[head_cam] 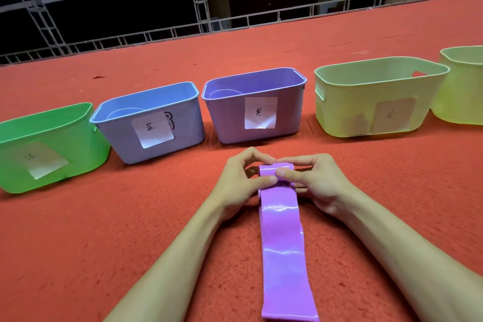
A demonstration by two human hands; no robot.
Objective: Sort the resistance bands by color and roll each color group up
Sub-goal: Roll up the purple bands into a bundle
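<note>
A purple band [283, 256] lies flat on the red carpet [104, 243], running away from me. At its far end my left hand [239, 180] and right hand [315, 180] pinch the folded tip together, thumbs on top. Beyond stand green [49, 149], blue [154, 123], purple [256, 107] and yellow [376, 99] bins.

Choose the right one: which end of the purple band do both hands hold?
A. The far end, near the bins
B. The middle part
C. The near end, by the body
A: both the left hand and the right hand pinch the purple band at its far end, just in front of the purple bin.
</note>
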